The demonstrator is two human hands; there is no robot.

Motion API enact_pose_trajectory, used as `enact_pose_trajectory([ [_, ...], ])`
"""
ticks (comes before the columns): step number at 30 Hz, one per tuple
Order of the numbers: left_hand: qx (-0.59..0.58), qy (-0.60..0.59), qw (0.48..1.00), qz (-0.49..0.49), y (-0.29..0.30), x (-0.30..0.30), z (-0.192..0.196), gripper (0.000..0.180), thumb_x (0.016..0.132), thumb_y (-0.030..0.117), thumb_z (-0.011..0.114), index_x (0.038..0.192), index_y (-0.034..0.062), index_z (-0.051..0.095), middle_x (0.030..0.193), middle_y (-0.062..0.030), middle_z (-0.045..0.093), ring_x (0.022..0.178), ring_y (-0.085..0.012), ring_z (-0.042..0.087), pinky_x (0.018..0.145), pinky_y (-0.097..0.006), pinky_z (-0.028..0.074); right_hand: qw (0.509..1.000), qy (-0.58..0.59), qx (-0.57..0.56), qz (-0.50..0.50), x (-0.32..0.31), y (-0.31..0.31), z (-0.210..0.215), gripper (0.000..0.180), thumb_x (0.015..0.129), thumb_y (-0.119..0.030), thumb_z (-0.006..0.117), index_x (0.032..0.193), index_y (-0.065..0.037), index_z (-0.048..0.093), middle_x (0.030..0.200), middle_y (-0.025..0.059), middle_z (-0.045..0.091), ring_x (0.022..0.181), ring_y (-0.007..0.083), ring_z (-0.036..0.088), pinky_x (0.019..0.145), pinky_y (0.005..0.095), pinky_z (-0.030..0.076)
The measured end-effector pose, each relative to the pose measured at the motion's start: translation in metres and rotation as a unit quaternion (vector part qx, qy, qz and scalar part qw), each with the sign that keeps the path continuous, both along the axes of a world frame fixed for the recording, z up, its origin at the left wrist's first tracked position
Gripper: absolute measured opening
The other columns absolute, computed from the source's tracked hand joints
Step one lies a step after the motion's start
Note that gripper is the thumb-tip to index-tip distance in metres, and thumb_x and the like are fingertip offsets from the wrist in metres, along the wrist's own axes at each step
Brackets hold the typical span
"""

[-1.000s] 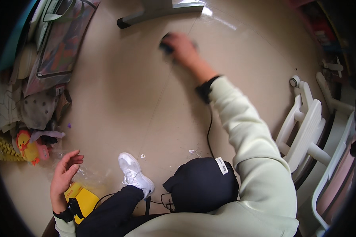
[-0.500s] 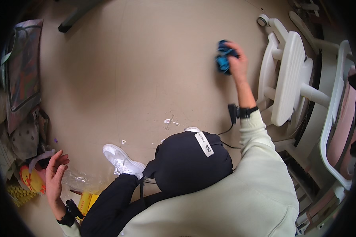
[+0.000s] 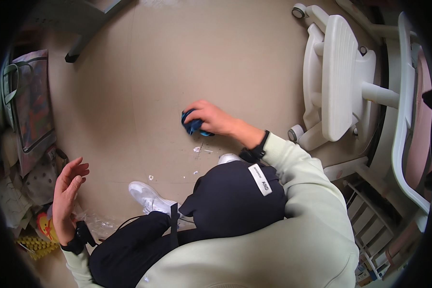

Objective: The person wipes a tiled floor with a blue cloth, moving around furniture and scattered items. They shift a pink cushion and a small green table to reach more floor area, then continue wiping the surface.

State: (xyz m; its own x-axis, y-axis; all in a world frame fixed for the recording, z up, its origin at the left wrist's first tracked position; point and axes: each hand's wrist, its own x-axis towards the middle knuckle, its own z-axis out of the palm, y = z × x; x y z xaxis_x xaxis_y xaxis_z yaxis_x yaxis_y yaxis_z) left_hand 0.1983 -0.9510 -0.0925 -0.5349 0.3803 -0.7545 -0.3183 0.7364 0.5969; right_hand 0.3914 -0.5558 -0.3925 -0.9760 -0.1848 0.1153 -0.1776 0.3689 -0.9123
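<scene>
My right hand (image 3: 209, 116) is closed round a crumpled blue cloth (image 3: 192, 126) and presses it down on the beige floor (image 3: 144, 86). Just below the cloth lie small white paper scraps (image 3: 196, 150) and dark crumbs. Held up at the left, my left hand (image 3: 67, 190) has its fingers loosely apart and nothing in it. It is near the bags along the left side and touches none of them that I can make out. Both wrists wear black bands.
At the right stands a white wheeled chair base (image 3: 338, 79) with a footrest. A clear-fronted bag (image 3: 33, 105) leans at the left, above a yellow knobbly thing (image 3: 38, 246) and crinkled clear plastic (image 3: 98, 223). A grey furniture leg (image 3: 77, 50) reaches the floor at upper left. My white shoe (image 3: 149, 197) rests below the scraps.
My right hand has brought the blue cloth from the upper right toward the middle of the floor, close to the scraps. My left hand has risen slightly, and the whole view has shifted a little.
</scene>
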Motion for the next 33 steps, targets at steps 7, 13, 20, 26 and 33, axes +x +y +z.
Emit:
enact_pose_trajectory([
  [7, -0.073, 0.01, 0.997, 0.021, -0.009, -0.004, -0.001, 0.048, 0.099, 0.024, 0.06, 0.144, 0.0079, 0.05, 0.128, -0.0078, 0.062, 0.115, -0.0179, 0.058, 0.099, -0.032, 0.044, 0.788, -0.013, 0.134, -0.601, 0.026, 0.145, 0.022, 0.045, 0.07, 0.01, 0.048, 0.108, -0.003, 0.069, 0.118, 0.0151, 0.063, 0.114, 0.0331, 0.06, 0.107, 0.0394, 0.043],
  [13, -0.018, 0.013, 1.0, 0.01, -0.004, -0.014, -0.012, 0.047, 0.1, 0.023, 0.059, 0.143, 0.0089, 0.05, 0.128, -0.0072, 0.063, 0.116, -0.0181, 0.059, 0.099, -0.033, 0.045, 0.993, 0.004, 0.048, -0.104, 0.06, 0.023, 0.018, 0.039, 0.066, 0.005, 0.055, 0.099, -0.01, 0.069, 0.121, 0.0127, 0.062, 0.121, 0.0312, 0.057, 0.105, 0.0434, 0.044],
  [20, -0.06, 0.003, 0.998, 0.013, -0.014, -0.023, -0.019, 0.046, 0.1, 0.025, 0.059, 0.143, 0.0101, 0.051, 0.127, -0.0054, 0.063, 0.114, -0.0168, 0.059, 0.097, -0.031, 0.045, 0.745, 0.107, 0.136, -0.644, 0.016, 0.228, -0.031, 0.042, 0.08, 0.007, 0.048, 0.118, 0.0, 0.063, 0.118, 0.0138, 0.066, 0.112, 0.0274, 0.062, 0.104, 0.0363, 0.045],
  [26, -0.072, -0.001, 0.996, 0.057, -0.022, -0.023, -0.025, 0.046, 0.099, 0.024, 0.06, 0.143, 0.0094, 0.051, 0.126, -0.0054, 0.062, 0.114, -0.0166, 0.058, 0.099, -0.031, 0.043, 0.912, 0.116, 0.206, -0.335, -0.063, 0.151, -0.024, 0.046, 0.071, 0.01, 0.054, 0.11, -0.009, 0.069, 0.118, 0.0148, 0.065, 0.116, 0.0349, 0.059, 0.102, 0.0418, 0.047],
  [33, -0.115, 0.053, 0.976, 0.178, -0.124, 0.034, 0.043, 0.048, 0.101, 0.024, 0.055, 0.147, 0.0096, 0.047, 0.132, -0.0069, 0.06, 0.119, -0.0164, 0.057, 0.101, -0.03, 0.043, 0.981, 0.187, 0.048, -0.037, -0.131, -0.008, 0.025, 0.041, 0.074, 0.006, 0.065, 0.111, -0.01, 0.067, 0.123, 0.0156, 0.063, 0.118, 0.0356, 0.057, 0.102, 0.0451, 0.047],
])
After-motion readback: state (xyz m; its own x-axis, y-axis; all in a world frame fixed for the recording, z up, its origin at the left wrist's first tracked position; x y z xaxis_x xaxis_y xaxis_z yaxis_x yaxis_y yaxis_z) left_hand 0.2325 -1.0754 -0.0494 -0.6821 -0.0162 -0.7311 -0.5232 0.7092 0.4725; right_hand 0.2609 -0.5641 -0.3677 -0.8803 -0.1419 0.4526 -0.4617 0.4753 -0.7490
